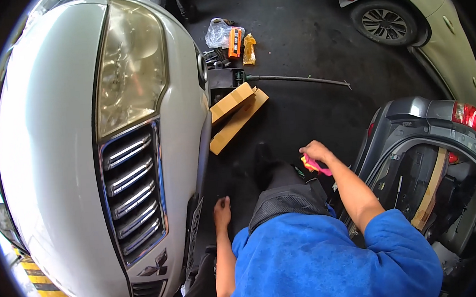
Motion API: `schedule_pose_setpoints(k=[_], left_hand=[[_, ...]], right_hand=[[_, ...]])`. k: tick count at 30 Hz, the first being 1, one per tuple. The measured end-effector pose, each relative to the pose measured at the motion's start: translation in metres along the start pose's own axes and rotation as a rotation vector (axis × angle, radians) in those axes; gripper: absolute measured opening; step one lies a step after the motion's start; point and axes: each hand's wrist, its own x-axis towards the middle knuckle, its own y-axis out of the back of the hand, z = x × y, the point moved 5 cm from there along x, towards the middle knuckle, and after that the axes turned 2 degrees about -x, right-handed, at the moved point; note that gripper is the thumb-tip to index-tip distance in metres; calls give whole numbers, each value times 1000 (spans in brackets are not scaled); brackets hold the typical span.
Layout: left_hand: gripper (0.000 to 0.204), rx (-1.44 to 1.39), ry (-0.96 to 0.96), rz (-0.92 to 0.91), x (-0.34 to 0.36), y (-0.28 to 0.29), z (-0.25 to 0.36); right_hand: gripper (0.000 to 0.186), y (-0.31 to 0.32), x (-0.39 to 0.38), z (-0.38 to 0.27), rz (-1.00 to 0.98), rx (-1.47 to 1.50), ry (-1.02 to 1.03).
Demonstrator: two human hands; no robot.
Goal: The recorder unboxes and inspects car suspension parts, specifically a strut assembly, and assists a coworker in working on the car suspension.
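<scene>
Head view: right hand is gripping a pink-and-yellow cloth-like piece, fingers closing round it; the piece is hanging below the hand, out to the right of the person's legs. Exact kind: can't tell. Left hand is hanging low near the front of the white car, fingers curling in; can't tell if they're gripping anything. Person is wearing a blue shirt. Ahead on the dark floor, two long cardboard boxes are lying at a slant beside the white car. Past them, a long bar is pointing right; farther out, an orange-and-black box is sitting between a clear plastic bag and a yellow wrapper. Grey car body is standing open on the right, a cardboard strip lying inside. Beige car is standing beyond.
</scene>
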Motion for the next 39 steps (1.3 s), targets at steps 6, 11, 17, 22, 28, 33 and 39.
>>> schedule_pose_setpoints(k=[6,11,17,22,28,33,39], left_hand=[[41,-124,12,-165,82,-19,80],[41,38,-51,-227,142,-53,121],[40,-92,302,-148,193,-74,122],[40,16,401,57,198,-114,158],[39,-188,149,207,260,-169,323],[36,-311,164,-1,324,-158,377],[35,-521,356,32,423,-170,356]], right_hand=[[39,73,18,-44,97,153,8],[40,101,26,-30,212,238,129],[35,133,80,47,209,444,-146],[27,266,150,65,103,393,-89],[28,445,239,50,55,98,43],[25,511,304,-67,141,-42,229],[24,490,341,-206,-79,-138,339]])
